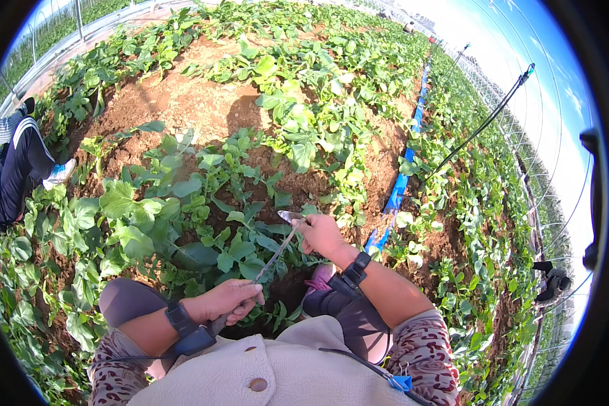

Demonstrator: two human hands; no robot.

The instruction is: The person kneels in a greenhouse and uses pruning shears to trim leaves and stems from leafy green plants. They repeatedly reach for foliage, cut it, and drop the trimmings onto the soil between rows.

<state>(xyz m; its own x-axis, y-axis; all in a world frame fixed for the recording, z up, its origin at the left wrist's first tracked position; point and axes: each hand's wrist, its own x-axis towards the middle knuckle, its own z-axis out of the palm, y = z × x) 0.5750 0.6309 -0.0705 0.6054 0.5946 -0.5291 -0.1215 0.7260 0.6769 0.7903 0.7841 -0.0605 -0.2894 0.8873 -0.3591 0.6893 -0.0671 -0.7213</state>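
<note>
My left hand [229, 301] is closed around the lower part of a thin, worn metal rod [275, 256], just in front of my body. The rod slants up and to the right to my right hand [322, 234], whose fingers pinch its upper end. A small pointed metal blade [289, 216] sticks out to the left of my right fingers; whether it joins the rod I cannot tell. Leafy green plants [241, 248] grow below and beside both hands. Both wrists wear dark straps with devices.
Reddish soil [177, 96] shows between the plants. A flat blue hose [403, 177] runs along the right, beside a sprinkler on a black stake [479, 122]. Another person's leg [25, 162] is at the left edge. A person [553, 284] is at the far right. My pink shoe [319, 279] is below.
</note>
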